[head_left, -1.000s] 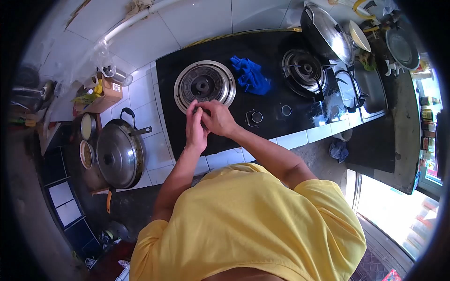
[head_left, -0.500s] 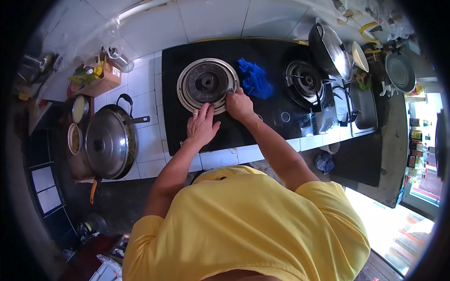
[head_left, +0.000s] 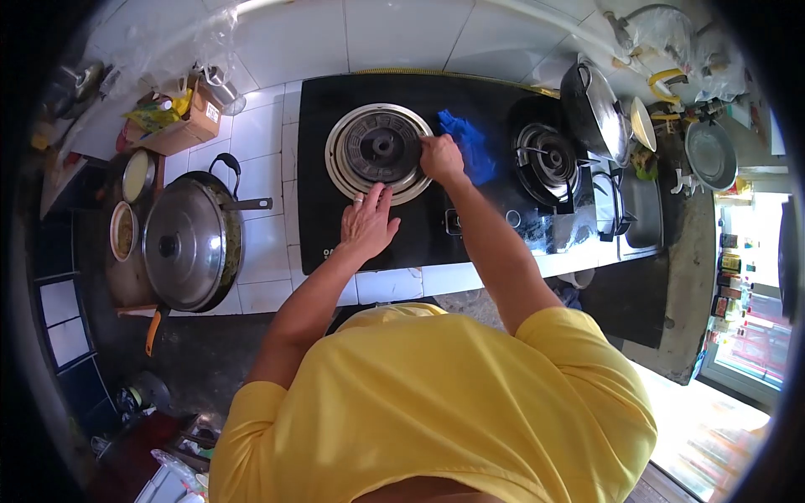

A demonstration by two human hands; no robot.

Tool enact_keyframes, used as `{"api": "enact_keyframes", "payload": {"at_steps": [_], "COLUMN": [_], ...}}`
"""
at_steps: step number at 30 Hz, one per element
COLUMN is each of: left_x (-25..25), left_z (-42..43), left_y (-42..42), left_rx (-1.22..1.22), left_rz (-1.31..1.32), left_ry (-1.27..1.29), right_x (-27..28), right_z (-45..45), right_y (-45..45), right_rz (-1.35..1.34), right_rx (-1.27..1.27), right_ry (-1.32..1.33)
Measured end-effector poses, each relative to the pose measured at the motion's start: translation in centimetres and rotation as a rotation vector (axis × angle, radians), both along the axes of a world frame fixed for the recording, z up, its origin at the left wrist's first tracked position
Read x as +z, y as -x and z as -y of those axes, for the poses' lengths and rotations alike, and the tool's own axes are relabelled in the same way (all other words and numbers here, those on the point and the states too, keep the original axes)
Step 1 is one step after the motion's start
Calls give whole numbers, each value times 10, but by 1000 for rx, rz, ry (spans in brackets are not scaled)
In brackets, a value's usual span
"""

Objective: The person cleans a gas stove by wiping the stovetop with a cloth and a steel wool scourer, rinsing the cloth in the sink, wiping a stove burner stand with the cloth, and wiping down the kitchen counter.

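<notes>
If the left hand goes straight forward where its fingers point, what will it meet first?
Probably the dark burner disc. In this view the left hand overlaps the surrounding metal ring, though its height above that is unclear.

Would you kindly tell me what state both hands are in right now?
Left hand: open, at the burner ring's near edge.
Right hand: curled at its right edge; whether gripping anything cannot be told.

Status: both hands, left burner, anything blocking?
Left hand open at left burner's near rim. Right hand curled at its right rim, contents hidden. Blue cloth close beside right hand, clear of burner.
</notes>
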State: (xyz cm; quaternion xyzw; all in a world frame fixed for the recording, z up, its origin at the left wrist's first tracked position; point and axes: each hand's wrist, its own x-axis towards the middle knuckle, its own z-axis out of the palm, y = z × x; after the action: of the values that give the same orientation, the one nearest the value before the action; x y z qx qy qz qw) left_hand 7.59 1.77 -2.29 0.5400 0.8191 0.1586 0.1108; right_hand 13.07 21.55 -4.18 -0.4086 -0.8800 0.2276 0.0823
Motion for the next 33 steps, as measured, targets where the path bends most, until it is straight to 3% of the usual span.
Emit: {"api": "enact_keyframes", "payload": {"at_steps": [2,4,6,11,14,16,17,18,19,20,22,24,25,28,30,32,33], "left_x": [-1,-2,-2,-1,-5,-7,-6,-3,27,25,0,10,10,12,8,9,9], "left_z": [5,3,2,3,7,10,8,6,6,7,10,17,21,35,43,51,54], "left_y": [-2,-2,1,1,2,-4,-10,-16,-16,-12,-1,7,11,24,31,34,36], "left_rx": [0,12,9,-8,2,33,204,377,685,732,689,703,696,729,745,761,770], "left_rz": [2,-23,-29,11,104,130,619,1115,1682,1877,1935,1758,1711,1665,1640,1677,1677], "left_ry": [7,-35,-43,-60,-195,-341,-421,-481,-272,-299,-331,-382,-436,-469,-473,-519,-528], "right_x": [-2,-7,-9,12,7,7,6,-10,-3,9,31,17,-5,-29,-37,-3,-4], "right_z": [-5,6,35,5,10,35,56,73,80,69,36,-9,-26,-24,-32,-28,-17], "right_y": [6,-10,-32,3,-2,-19,-26,-32,-33,-31,-25,-23,-25,-25,-25,-9,-4], "right_rz": [-33,97,-53,95,-50,-139,-203,-218,-301,-272,-234,-122,16,77,-16,-324,-455], "right_rx": [26,128,76,-28,40,-52,-51,-83,-9,36,17,-36,-56,-45,-48,-329,-188], "right_ry": [1,10,-5,-29,-78,165,172,388,409,326,90,-348,-124,-302,-465,144,-67]}}
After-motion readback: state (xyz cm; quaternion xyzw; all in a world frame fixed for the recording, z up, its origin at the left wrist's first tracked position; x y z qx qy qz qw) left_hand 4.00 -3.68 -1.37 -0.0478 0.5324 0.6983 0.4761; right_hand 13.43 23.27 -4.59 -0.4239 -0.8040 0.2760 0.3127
